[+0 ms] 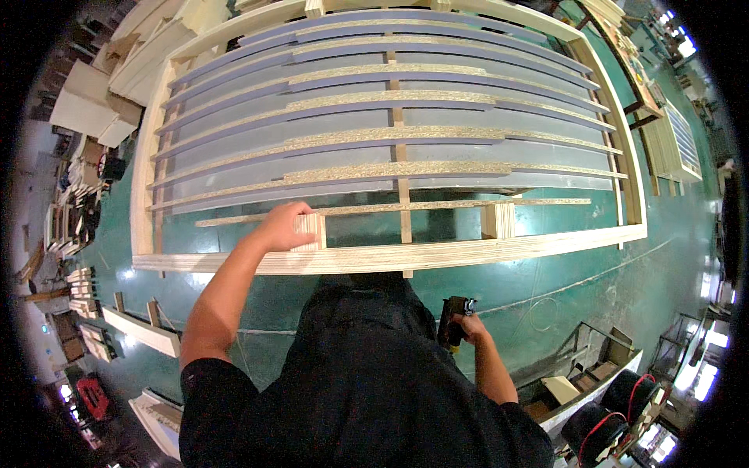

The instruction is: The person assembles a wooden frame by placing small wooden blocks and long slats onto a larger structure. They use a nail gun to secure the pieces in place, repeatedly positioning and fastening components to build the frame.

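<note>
A large pale wooden frame (437, 256) spans the view in front of me, with its near rail close to my body. My left hand (282, 228) is closed around a short layered wooden block (316, 232), which stands against the inner side of the near rail, left of the middle. A similar wooden block (499, 221) stands along the same rail farther right, with no hand on it. Low at my right side, my right hand (471, 327) grips a black nail gun (450, 318), away from the frame. Its lower part is partly hidden.
Several long chipboard slats (390, 136) with grey edges cross the frame above a narrow wooden strip (405, 226). Stacked boards (94, 105) stand at the far left, and a workbench (624, 58) at the far right. A bin of offcuts (581, 386) sits behind on the right.
</note>
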A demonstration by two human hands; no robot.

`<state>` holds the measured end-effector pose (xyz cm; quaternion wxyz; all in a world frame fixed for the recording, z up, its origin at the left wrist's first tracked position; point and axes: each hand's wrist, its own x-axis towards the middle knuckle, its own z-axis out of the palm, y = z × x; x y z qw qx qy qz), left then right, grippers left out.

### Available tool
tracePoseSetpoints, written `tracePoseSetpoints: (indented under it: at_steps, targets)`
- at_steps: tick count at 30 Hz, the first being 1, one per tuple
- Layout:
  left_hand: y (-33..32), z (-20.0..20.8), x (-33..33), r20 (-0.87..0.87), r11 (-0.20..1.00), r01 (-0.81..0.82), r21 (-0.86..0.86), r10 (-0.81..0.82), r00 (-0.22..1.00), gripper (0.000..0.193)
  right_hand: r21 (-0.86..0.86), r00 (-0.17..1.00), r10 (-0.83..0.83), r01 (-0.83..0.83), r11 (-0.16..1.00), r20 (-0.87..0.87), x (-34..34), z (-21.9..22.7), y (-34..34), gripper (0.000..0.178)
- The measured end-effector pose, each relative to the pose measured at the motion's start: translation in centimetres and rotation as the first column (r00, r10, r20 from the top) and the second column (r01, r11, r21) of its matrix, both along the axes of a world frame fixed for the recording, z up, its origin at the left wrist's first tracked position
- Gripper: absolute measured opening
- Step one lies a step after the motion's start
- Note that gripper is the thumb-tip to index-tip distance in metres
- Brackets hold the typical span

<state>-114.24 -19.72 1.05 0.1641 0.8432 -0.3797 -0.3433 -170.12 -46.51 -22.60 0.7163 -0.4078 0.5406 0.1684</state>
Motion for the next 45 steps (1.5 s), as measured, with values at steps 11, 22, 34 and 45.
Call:
tracePoseSetpoints:
  at_steps: [11,22,34,45]
  targets:
    - [4.4,2.2,-1.8,0.185,0.928,0.370,0.048,-0.372,0.910,0.140,-0.370,0.992,0.100,-0.064,0.927,0.078,7.1,12.7,1.4,0.044]
    - [6.9,2.0,-1.0,0.258,0.891,0.385,-0.241,-0.324,0.910,0.140,-0.438,0.851,0.524,-0.468,0.768,0.010,20.5,27.8,4.6,0.035]
    - [18.4,15.3,0.2,0.045,0.121,-0.030,-0.992,0.572,0.819,0.038,-0.488,0.805,0.588,-0.484,0.726,0.076,17.8,23.7,6.3,0.051]
    - [16.3,15.7,-0.6,0.246,0.282,0.095,-0.955,0.569,0.784,0.027,-0.353,0.832,0.555,-0.512,0.783,0.025,20.5,25.6,6.1,0.055]
